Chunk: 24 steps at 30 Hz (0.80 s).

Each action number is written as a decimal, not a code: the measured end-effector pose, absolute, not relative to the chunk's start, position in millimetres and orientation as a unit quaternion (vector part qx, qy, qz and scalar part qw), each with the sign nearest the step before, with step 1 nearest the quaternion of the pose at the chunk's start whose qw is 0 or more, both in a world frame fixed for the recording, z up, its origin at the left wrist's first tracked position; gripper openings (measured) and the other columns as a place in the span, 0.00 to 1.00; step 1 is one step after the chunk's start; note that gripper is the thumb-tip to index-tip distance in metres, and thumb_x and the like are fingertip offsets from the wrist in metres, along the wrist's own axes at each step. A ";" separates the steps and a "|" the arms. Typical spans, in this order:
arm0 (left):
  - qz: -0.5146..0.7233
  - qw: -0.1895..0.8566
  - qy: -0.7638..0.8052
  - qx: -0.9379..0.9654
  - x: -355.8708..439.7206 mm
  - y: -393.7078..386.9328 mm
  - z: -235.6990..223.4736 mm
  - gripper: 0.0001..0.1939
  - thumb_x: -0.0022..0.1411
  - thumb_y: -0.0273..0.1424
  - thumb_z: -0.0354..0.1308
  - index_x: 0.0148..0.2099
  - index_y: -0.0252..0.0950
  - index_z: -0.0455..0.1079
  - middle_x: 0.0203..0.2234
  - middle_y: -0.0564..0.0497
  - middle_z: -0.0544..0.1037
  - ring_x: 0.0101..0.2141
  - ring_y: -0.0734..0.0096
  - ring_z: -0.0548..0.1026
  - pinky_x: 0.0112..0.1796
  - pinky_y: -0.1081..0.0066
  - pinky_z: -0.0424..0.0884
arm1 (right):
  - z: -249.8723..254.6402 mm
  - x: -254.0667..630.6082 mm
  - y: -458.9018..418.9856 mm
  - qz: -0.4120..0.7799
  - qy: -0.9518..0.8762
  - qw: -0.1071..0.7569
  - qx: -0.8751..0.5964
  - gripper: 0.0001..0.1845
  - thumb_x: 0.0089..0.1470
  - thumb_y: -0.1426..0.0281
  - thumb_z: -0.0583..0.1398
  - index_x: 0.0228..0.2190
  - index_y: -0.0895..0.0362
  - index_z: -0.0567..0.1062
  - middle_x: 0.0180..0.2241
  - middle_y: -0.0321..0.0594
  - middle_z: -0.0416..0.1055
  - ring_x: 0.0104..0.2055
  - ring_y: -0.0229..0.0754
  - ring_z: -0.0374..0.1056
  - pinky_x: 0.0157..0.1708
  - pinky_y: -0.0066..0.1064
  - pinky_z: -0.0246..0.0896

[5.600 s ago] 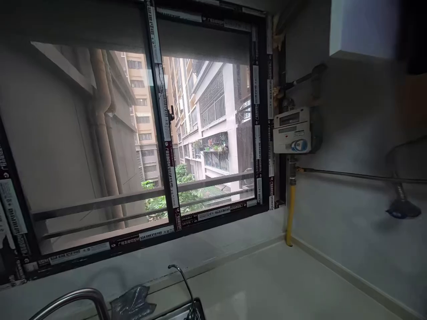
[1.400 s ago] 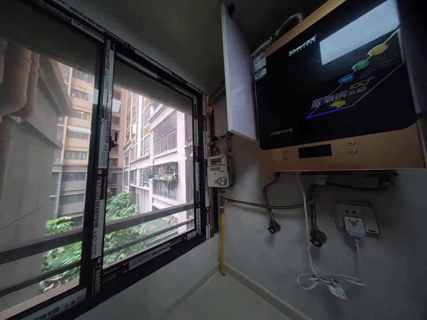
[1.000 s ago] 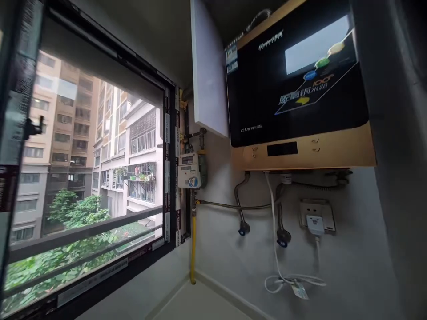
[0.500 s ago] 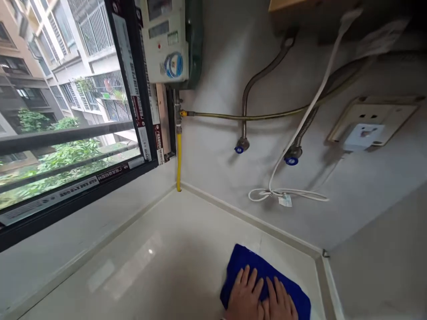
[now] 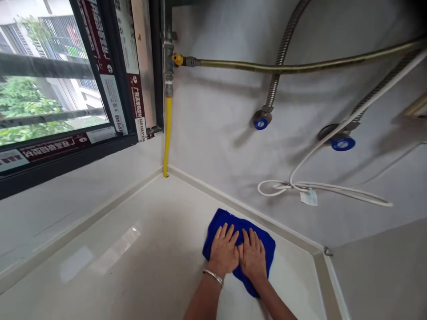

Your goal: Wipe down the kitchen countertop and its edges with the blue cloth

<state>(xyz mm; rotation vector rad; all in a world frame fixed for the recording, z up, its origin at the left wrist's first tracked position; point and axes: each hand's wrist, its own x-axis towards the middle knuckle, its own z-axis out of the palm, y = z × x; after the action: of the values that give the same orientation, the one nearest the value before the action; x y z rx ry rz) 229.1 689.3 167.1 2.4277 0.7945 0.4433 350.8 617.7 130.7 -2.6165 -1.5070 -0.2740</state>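
A blue cloth (image 5: 243,224) lies spread on the pale, glossy countertop (image 5: 160,249), close to the raised edge along the back wall. My left hand (image 5: 224,251) presses flat on the cloth's left half, fingers stretched toward the wall, with a silver bangle at the wrist. Beside it, my right hand (image 5: 253,255) lies flat on the cloth's right half, fingers extended, the two thumbs close together. Neither hand grips the cloth; both rest on top of it.
A yellow pipe (image 5: 167,138) runs down into the counter's corner. Blue-handled valves (image 5: 261,123) with metal hoses sit on the wall. A bundled white cable (image 5: 280,189) hangs above the counter. The window frame (image 5: 116,142) is at left, a raised edge (image 5: 322,275) at right.
Both hands and the cloth have moved forward and left over the countertop, nearer the back wall. The view has come closer to the corner, and more of my forearms shows.
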 end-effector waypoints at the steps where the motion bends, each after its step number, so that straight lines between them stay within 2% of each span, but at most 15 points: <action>1: 0.171 0.264 0.297 0.902 225.8 700.3 165.5 0.28 0.66 0.37 0.45 0.67 0.40 0.56 0.69 0.49 0.53 0.70 0.58 0.45 0.70 0.51 0.45 | 134.4 346.7 628.9 -0.084 -0.497 0.047 -0.862 0.33 0.61 0.65 0.43 0.64 0.63 0.58 0.69 0.52 0.47 0.70 0.53 0.42 0.67 0.46 0.38; 8: 0.199 0.195 0.373 0.885 161.8 757.0 164.4 0.29 0.64 0.38 0.50 0.67 0.47 0.57 0.69 0.54 0.54 0.69 0.60 0.47 0.70 0.52 0.46 | 151.7 292.8 700.4 -0.041 -0.561 0.050 -0.825 0.32 0.62 0.68 0.44 0.66 0.61 0.53 0.70 0.51 0.42 0.72 0.52 0.37 0.68 0.46 0.32; 15: 0.173 0.081 0.463 0.866 81.8 734.7 171.9 0.31 0.64 0.35 0.51 0.68 0.47 0.53 0.69 0.53 0.54 0.69 0.55 0.48 0.68 0.48 0.53 | 156.2 235.3 707.6 0.030 -0.673 0.085 -0.734 0.34 0.63 0.63 0.46 0.67 0.57 0.49 0.71 0.47 0.35 0.73 0.51 0.32 0.70 0.48 0.30; 21: 0.136 0.036 0.517 0.844 36.9 675.3 161.8 0.30 0.65 0.35 0.45 0.69 0.44 0.52 0.69 0.51 0.53 0.68 0.51 0.49 0.66 0.44 0.56 | 156.3 198.1 664.1 0.064 -0.729 0.133 -0.668 0.33 0.62 0.63 0.47 0.67 0.55 0.51 0.71 0.44 0.36 0.72 0.52 0.35 0.70 0.50 0.35; 23: 0.115 0.047 0.550 0.826 22.1 654.5 157.0 0.31 0.64 0.37 0.46 0.69 0.45 0.53 0.69 0.52 0.53 0.68 0.50 0.48 0.67 0.45 0.54 | 147.2 186.9 647.0 0.055 -0.741 0.169 -0.647 0.34 0.61 0.63 0.48 0.66 0.52 0.53 0.70 0.40 0.40 0.72 0.52 0.39 0.70 0.50 0.42; 24: 0.109 0.060 0.558 0.820 14.7 644.6 155.9 0.31 0.63 0.40 0.48 0.68 0.49 0.53 0.68 0.54 0.55 0.68 0.51 0.49 0.68 0.47 0.53 | 141.4 180.7 639.5 0.047 -0.743 0.191 -0.639 0.34 0.59 0.63 0.49 0.66 0.49 0.54 0.70 0.36 0.44 0.71 0.51 0.43 0.69 0.49 0.46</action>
<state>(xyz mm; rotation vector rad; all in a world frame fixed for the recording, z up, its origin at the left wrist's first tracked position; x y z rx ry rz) 14.7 644.6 155.9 2.4827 1.6900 0.3307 180.7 639.5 141.4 -1.7957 -2.0880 0.1324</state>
